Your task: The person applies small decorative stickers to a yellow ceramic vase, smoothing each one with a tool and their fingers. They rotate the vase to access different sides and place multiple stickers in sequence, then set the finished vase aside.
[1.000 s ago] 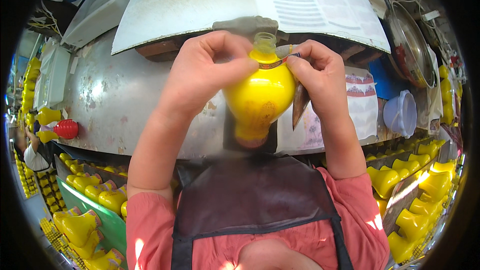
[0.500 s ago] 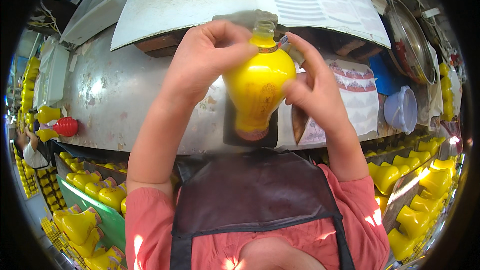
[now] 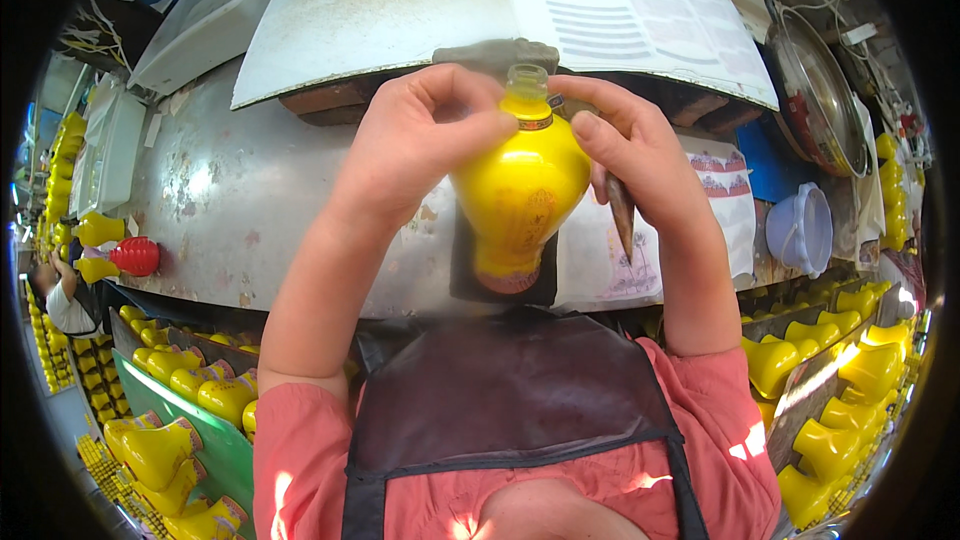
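A glossy yellow bottle point(image 3: 525, 175) with a clear glass mouth stands before me, its reddish-patterned lower end toward me. A narrow dark patterned strip point(image 3: 535, 124) lies round its neck, one end lifted off at the right. My left hand point(image 3: 440, 130) is closed at the bottle's left shoulder, the thumb pressed by the strip. At the right of the neck, my right hand point(image 3: 625, 135) has its index finger at the strip's loose end and its thumb near the bottle. A brown pointed tool point(image 3: 620, 215) is tucked in that hand, tip toward me.
A white board point(image 3: 400, 15) with printed sheets rests on bricks point(image 3: 325, 102) at the back. More printed sheets point(image 3: 725, 195) and a lilac bucket point(image 3: 800, 230) stand right. A red ribbed object point(image 3: 135, 256) sits left. Yellow bottles point(image 3: 205, 380) fill racks on both sides; another person point(image 3: 65, 300) is far left.
My right index finger has come in toward the neck, bringing the strip's loose end closer to the bottle. The brown tool has swung with the right hand. My left hand stays at the neck.
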